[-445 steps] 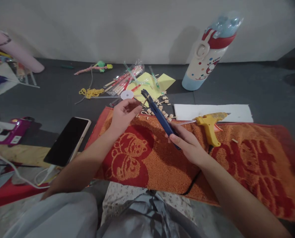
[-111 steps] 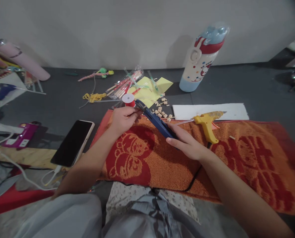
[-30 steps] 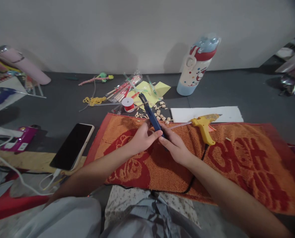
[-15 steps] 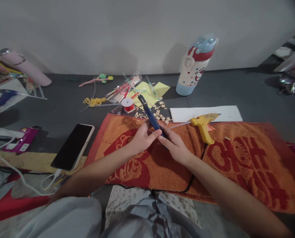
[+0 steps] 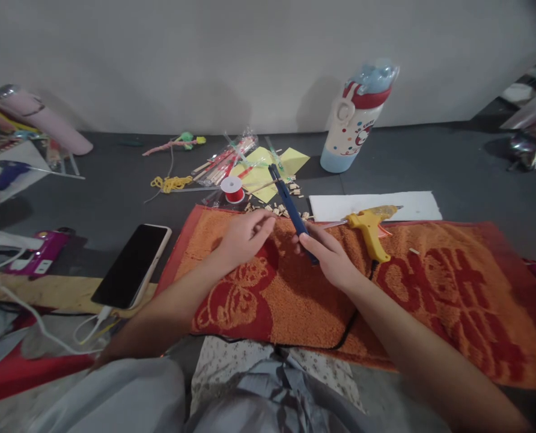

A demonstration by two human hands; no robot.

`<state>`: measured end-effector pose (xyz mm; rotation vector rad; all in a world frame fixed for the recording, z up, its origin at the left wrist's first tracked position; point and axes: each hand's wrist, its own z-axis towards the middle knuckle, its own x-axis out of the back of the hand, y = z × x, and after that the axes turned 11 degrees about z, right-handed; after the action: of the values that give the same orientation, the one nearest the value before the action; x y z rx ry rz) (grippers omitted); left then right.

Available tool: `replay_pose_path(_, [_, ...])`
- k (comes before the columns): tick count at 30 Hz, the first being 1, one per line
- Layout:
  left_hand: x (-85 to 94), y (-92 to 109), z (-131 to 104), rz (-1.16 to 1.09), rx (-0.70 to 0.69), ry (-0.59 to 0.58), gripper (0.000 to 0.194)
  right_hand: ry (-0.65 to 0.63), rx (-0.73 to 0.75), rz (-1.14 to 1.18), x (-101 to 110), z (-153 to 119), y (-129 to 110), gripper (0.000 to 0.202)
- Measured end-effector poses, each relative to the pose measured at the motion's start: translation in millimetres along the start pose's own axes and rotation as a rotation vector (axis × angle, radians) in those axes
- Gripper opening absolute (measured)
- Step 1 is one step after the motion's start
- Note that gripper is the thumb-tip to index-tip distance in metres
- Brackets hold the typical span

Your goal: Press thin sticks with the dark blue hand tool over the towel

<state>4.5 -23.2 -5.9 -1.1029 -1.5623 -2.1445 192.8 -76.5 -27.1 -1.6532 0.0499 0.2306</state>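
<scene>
My right hand [image 5: 328, 252] grips the lower end of a long, slim dark-blue tool [image 5: 290, 207] with a narrow forked tip. The tool slants up and left, its tip in front of the yellow paper; its exact kind I cannot make out. My left hand [image 5: 249, 236] is apart from the tool, over the orange towel [image 5: 304, 300], its fingers loosely bent and thumb apart, with nothing visible in it. Just beyond the hands lie several short cut wooden pieces [image 5: 268, 208]. A thin wooden stick [image 5: 262, 187] lies beside the tool's upper part.
A yellow glue gun [image 5: 371, 231] rests across the towel and a white board [image 5: 412, 205]. Behind are a spool of red thread [image 5: 232, 190], yellow paper [image 5: 295, 161], bagged sticks [image 5: 225, 162] and a bottle [image 5: 351, 129]. A phone [image 5: 130, 267] lies at left.
My left hand has let go of the dark-blue tool and drawn back left. My right hand, still holding it, has shifted slightly right, and the tool's tip has moved right and up.
</scene>
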Motion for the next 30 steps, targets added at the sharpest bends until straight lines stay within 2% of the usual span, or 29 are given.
replay_pose_path(2, [10.0, -5.8, 3.0, 0.211, -0.101, 0.215, 0.021, 0.022, -0.034, 0.018, 2.6, 0.3, -0.5, 0.035])
replay_pose_path(4, [17.9, -13.4, 7.7, 0.298, -0.137, 0.404, 0.016, 0.020, -0.059, 0.014, 4.4, 0.0, -0.8, 0.041])
replay_pose_path(6, [23.7, -21.6, 13.2, 0.333, -0.133, 0.507, 0.014, 0.000, -0.073, -0.016, 5.2, -0.7, -0.8, 0.048])
replay_pose_path(8, [27.6, -29.5, 18.3, 0.340, -0.099, 0.464, 0.021, -0.028, -0.074, -0.041, 5.2, -1.8, -0.6, 0.056])
replay_pose_path(11, [30.4, -40.5, 23.8, 0.267, 0.014, 0.277, 0.036, -0.076, -0.040, -0.051, 5.3, -3.5, 0.2, 0.064])
replay_pose_path(14, [31.0, -50.0, 26.7, 0.044, 0.102, 0.098, 0.042, -0.132, -0.013, -0.076, 7.0, -5.2, 0.5, 0.069])
replay_pose_path(17, [31.8, -54.4, 27.9, -0.227, 0.081, -0.040, 0.046, -0.155, -0.030, -0.129, 10.6, -7.0, 0.0, 0.072])
replay_pose_path(19, [32.8, -53.8, 27.7, -0.324, 0.072, -0.068, 0.045, -0.170, -0.035, -0.162, 13.0, -8.0, -0.5, 0.071])
replay_pose_path(24, [33.1, -49.9, 25.6, -0.448, 0.075, -0.035, 0.045, -0.192, -0.052, -0.198, 17.4, -9.0, 0.0, 0.077])
replay_pose_path(30, [28.7, -52.9, 26.3, -0.601, 0.066, -0.052, 0.039, -0.232, -0.031, -0.246, 20.1, -9.6, -0.3, 0.077])
